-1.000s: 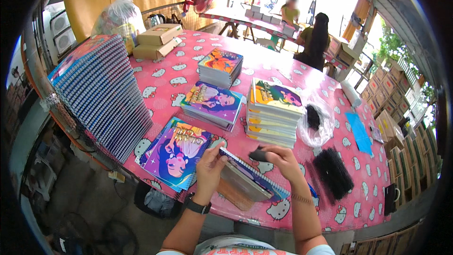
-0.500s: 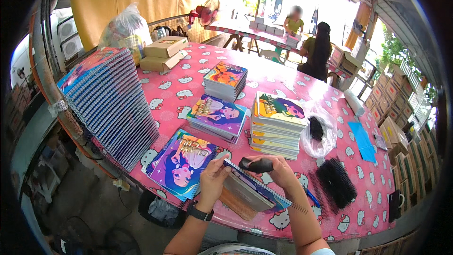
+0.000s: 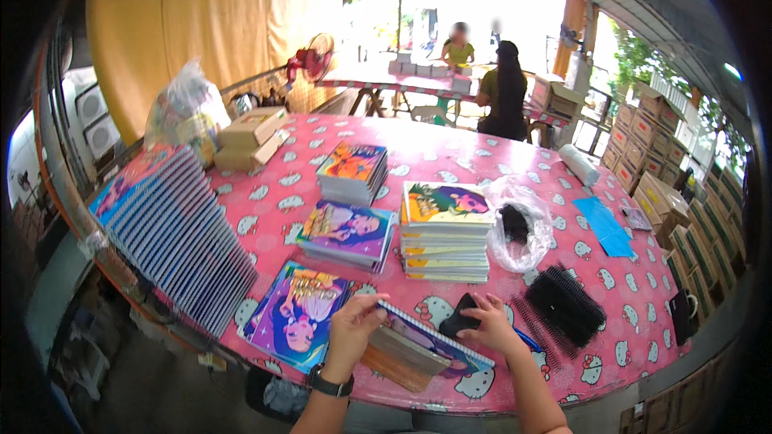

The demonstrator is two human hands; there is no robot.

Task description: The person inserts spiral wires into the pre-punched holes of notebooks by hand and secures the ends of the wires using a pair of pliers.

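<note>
Near the table's front edge, my left hand (image 3: 358,329) grips a spiral notebook (image 3: 426,337) by its left end, thumb on top. The notebook is tilted, with its coil-bound edge upward and a purple cover partly showing. My right hand (image 3: 492,328) has its fingers closed over a smooth black hand-sized object (image 3: 458,317), just beyond the bound edge; its kind is unclear. A brown board-like piece (image 3: 394,368) shows below the notebook. To the left lie purple-covered notebooks (image 3: 293,317). Right of my right hand is a bundle of black spiral coils (image 3: 565,304).
A tall stack of spiral-bound notebooks (image 3: 173,233) leans at the left. Shorter stacks with purple (image 3: 346,229), orange (image 3: 352,162) and yellow (image 3: 446,233) covers stand ahead. A plastic bag (image 3: 527,253), a blue sheet (image 3: 603,227) and a pen (image 3: 528,341) lie rightward. Two people sit farther back.
My right hand has lowered the black object from above the notebook to beyond its bound edge. The coil tail sticking out at the notebook's right end no longer shows. The view has shifted.
</note>
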